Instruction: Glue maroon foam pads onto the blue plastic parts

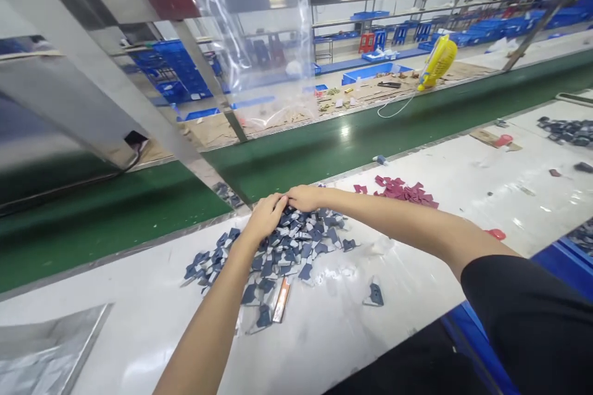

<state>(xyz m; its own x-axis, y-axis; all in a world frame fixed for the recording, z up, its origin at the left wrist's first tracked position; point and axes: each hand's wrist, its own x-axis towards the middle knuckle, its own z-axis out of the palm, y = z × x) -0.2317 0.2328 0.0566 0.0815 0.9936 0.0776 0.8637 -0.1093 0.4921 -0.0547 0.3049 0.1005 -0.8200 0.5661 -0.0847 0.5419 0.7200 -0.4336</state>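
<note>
A heap of small dark blue and white pieces (291, 241) lies on the white worktop, and both my hands meet at its far side. My left hand (266, 217) rests on the heap, fingers stretched forward and thumb apart, with nothing visibly gripped. Beside it, touching near the fingertips, my right hand (304, 198) is bent over the far edge of the heap. Its fingers are mostly hidden, so I cannot tell whether they hold a piece. At the heap's near edge lies a slim orange and white strip (281, 300). One blue piece (375, 294) sits apart to the right.
Dark red pieces (403, 190) form a pile beyond my right forearm. A clear plastic bag (264, 43) hangs ahead, near a slanted metal post (152, 117). A green belt (315, 163) runs behind the worktop. A yellow fan (438, 62) stands beyond it. A plastic sheet (50, 345) lies front left.
</note>
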